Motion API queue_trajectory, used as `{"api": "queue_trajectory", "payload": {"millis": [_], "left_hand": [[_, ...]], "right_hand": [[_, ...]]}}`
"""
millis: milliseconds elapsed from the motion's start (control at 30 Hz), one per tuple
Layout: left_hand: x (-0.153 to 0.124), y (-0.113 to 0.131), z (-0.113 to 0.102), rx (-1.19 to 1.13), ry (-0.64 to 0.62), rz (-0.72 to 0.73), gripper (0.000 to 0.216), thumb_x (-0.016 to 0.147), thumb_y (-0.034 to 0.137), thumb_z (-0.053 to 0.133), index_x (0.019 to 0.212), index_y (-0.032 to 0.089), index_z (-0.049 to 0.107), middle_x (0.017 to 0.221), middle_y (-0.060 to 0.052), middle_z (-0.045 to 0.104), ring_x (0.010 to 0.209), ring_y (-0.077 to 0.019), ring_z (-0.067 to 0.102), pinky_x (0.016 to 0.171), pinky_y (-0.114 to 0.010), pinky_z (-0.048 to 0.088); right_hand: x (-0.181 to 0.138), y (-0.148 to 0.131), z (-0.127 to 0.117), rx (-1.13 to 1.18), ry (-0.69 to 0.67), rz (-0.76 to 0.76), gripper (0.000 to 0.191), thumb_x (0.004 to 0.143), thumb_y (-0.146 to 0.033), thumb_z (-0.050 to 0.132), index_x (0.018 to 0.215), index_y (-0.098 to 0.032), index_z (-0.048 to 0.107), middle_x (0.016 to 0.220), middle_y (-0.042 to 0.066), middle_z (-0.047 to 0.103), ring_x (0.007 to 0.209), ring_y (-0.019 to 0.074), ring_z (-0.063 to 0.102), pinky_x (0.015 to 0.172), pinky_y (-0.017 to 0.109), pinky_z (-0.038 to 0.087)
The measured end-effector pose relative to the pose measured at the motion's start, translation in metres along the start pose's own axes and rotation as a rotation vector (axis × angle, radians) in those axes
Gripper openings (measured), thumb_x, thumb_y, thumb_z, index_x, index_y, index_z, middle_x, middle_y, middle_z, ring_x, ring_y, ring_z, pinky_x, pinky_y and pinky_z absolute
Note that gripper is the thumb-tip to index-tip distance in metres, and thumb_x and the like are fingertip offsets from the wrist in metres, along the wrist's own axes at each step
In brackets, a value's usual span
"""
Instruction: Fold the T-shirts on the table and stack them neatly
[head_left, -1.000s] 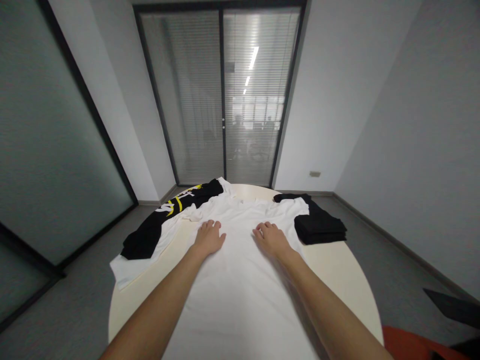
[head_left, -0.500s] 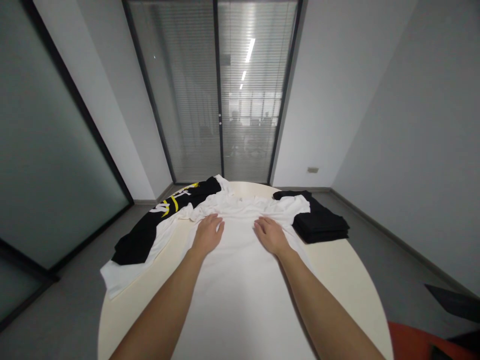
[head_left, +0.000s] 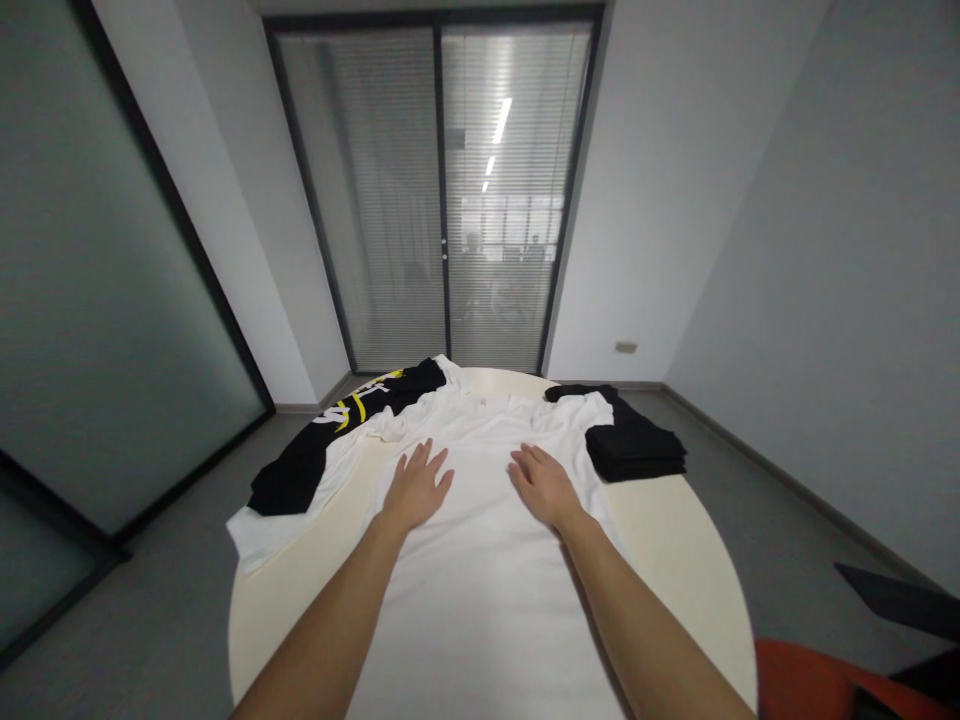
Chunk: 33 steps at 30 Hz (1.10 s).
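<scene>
Round table [head_left: 694, 570], white shirt [head_left: 480, 590] spread flat down its middle, neck end toward the far edge; the lower end runs out of view toward the near edge. Fabric smooth in the body, rumpled around the neck and sleeves.

Left hand [head_left: 414, 492]: palm down on the shirt's left half, fingers spread wide, nothing gripped. Right hand [head_left: 546, 487]: palm down on the right half, fingers closer together and slightly bent, nothing gripped. A strip of shirt lies between the two.

Along the table's left edge: black clothing [head_left: 289, 475] with white and yellow print, lying on white cloth [head_left: 262, 540] that reaches the rim. Whether that cloth joins the shirt, cannot tell. Toward the far right edge: folded black clothes [head_left: 637, 450], stacked, the shirt's right sleeve against them.
</scene>
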<state>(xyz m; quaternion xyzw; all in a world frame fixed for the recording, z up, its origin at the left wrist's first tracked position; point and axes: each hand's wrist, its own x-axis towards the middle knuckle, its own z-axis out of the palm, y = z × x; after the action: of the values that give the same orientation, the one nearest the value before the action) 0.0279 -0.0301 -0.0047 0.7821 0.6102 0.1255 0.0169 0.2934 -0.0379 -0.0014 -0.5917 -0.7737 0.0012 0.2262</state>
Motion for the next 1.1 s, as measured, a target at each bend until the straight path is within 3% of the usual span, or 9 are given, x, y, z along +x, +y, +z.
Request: {"api": "queue_trajectory", "payload": {"millis": [133,333,467,600,733,900,1100], "left_hand": [[-0.014,0.002,-0.001,0.017,-0.042,-0.035,0.062,0.1,0.056,0.033,0.155,0.027,0.037,0.167,-0.011,0.016,0.153,-0.0352,0.015,0.121,-0.056,0.015],[-0.019,0.009,-0.01,0.012,-0.147,-0.075,0.067,0.097,0.059,0.031,0.156,0.027,0.033,0.168,-0.011,0.014,0.153,-0.0408,0.008,0.118,-0.066,0.008],[-0.01,0.017,-0.017,0.005,-0.196,-0.132,0.07,0.092,0.057,0.04,0.151,0.02,0.038,0.167,-0.015,0.018,0.152,-0.0441,0.011,0.117,-0.065,0.013],[0.005,0.022,-0.016,0.065,-0.102,-0.101,0.079,0.09,0.059,0.042,0.154,0.013,0.033,0.162,-0.019,0.03,0.151,-0.0407,0.019,0.121,-0.056,0.01],[0.024,0.024,-0.01,0.049,-0.096,-0.077,0.083,0.09,0.063,0.043,0.156,0.014,0.03,0.162,-0.018,0.03,0.151,-0.0402,0.021,0.121,-0.054,0.015],[0.042,0.024,0.003,0.042,0.045,-0.065,0.063,0.095,0.055,0.042,0.145,0.017,0.05,0.156,-0.015,0.042,0.146,-0.0367,0.033,0.119,-0.052,0.023],[0.049,0.021,0.018,0.011,0.116,-0.064,0.057,0.095,0.05,0.048,0.144,0.02,0.052,0.156,-0.014,0.043,0.146,-0.0372,0.033,0.119,-0.053,0.024]], "right_hand": [[-0.011,-0.005,-0.001,-0.03,-0.054,0.063,0.05,0.101,-0.042,0.039,0.139,-0.015,0.058,0.152,0.014,0.049,0.144,0.026,0.039,0.119,0.043,0.028],[-0.019,-0.005,0.001,-0.083,-0.15,0.139,0.058,0.099,-0.048,0.042,0.15,-0.021,0.046,0.161,0.011,0.035,0.149,0.0347,0.027,0.118,0.052,0.021],[-0.013,-0.013,-0.008,-0.132,-0.171,0.163,0.06,0.096,-0.05,0.047,0.148,-0.022,0.047,0.157,0.014,0.04,0.144,0.0385,0.032,0.114,0.056,0.023],[0.004,-0.025,-0.02,-0.188,-0.117,0.2,0.054,0.095,-0.055,0.048,0.133,-0.018,0.058,0.131,0.019,0.06,0.121,0.037,0.053,0.098,0.05,0.038],[0.026,-0.029,-0.022,-0.286,-0.103,0.22,0.045,0.099,-0.048,0.042,0.113,-0.013,0.067,0.118,0.02,0.065,0.111,0.0331,0.058,0.092,0.043,0.04],[0.06,-0.023,-0.014,-0.349,-0.15,0.289,0.042,0.101,-0.042,0.042,0.118,-0.012,0.066,0.118,0.022,0.066,0.111,0.033,0.06,0.089,0.042,0.041],[0.109,-0.013,-0.001,-0.351,-0.182,0.314,0.034,0.099,-0.026,0.042,0.119,-0.013,0.066,0.117,0.022,0.067,0.11,0.0314,0.063,0.09,0.041,0.041]]}}
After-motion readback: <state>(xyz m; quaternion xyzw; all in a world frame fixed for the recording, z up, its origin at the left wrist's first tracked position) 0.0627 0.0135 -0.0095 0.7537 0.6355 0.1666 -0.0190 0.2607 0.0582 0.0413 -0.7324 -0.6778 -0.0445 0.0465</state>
